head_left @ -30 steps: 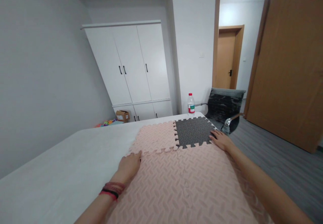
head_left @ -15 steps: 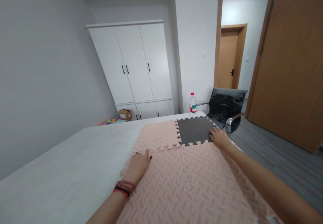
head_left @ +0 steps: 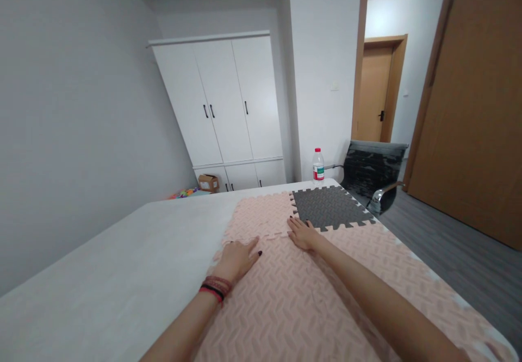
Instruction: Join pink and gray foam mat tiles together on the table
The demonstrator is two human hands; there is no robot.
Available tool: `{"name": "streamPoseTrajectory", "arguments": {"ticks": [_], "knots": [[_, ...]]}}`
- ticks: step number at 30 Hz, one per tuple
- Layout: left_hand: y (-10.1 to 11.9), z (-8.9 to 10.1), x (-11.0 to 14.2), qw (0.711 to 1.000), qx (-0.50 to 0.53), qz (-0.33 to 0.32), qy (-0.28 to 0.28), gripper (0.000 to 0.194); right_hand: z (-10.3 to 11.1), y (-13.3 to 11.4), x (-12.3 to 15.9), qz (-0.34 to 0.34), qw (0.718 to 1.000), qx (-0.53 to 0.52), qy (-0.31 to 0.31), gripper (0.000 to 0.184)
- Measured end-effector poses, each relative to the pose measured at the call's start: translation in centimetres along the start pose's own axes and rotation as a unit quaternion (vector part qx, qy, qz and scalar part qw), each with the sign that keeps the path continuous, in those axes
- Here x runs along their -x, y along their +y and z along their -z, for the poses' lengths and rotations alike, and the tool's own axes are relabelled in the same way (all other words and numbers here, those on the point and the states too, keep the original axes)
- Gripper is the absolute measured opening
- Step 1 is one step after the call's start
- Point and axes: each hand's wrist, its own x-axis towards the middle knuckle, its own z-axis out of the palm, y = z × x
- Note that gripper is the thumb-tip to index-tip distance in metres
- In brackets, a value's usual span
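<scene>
Interlocking foam mat tiles with toothed edges lie on the white table. My left hand [head_left: 235, 260], red and black bands at its wrist, rests open on the left side of the near pink foam tile [head_left: 281, 302], by its seam with the far pink tile [head_left: 263, 215]. My right hand [head_left: 304, 235] lies flat and open where the pink tiles meet the dark grey foam tile [head_left: 332, 205]. Its fingertips touch the far pink tile's corner. More pink tile [head_left: 383, 250] extends to the right, partly covered by my right forearm.
A clear bottle with a red cap [head_left: 318, 166] stands at the table's far edge. Behind the far right corner is a black chair [head_left: 373, 172]. A white wardrobe [head_left: 232, 106] and a cardboard box [head_left: 208, 182] are beyond the white table [head_left: 122, 264].
My right hand has moved left, from the grey tile's right edge to the corner where the tiles meet. My left hand stays by the seam. The view has shifted slightly.
</scene>
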Motion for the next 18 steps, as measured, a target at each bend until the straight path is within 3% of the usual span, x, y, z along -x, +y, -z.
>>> {"name": "streamPoseTrajectory", "arguments": {"ticks": [4,7,13,18], "knots": [[-0.3,1.3,-1.6,0.999,0.009,-0.022,-0.024,0.056,0.2,0.2,-0.4,-0.007,0.999,-0.005,-0.033,0.068],[0.9,2.0,-2.5,0.999,0.012,-0.041,-0.016,0.053,0.5,-0.1,-0.4,-0.017,0.999,-0.009,-0.038,0.07],[4.6,1.6,-2.8,1.0,0.017,-0.012,0.011,0.047,0.0,-0.8,-0.6,-0.042,0.999,-0.009,-0.031,0.074],[4.6,1.7,-2.7,0.999,0.037,-0.019,0.017,0.044,0.1,-1.2,-1.3,-0.051,0.998,-0.009,-0.045,0.07]]}}
